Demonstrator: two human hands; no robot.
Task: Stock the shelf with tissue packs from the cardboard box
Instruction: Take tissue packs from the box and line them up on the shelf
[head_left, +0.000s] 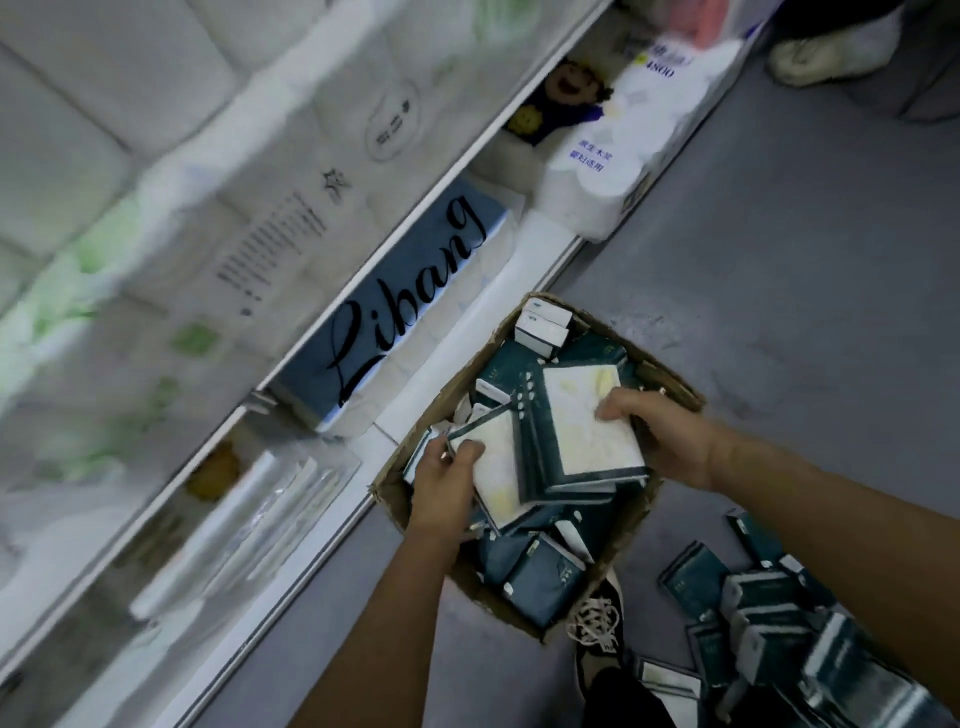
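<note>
Hands were both down in the cardboard box (670, 387): left hand (445, 475) and right hand (657, 434) each had fingers clamped on tissue packs (582, 441).

The cardboard box (670, 387) in the lower middle is showing rough, matt brown board with torn edges. The tissue packs (592, 415) inside are looking wrapped in smooth, slightly glossy plastic film, dark green and white. At the lower right, the loose packs (779, 623) are shining more. The floor (779, 260) is appearing matt grey. The shelf edge (467, 322) is looking smooth and white.
</note>
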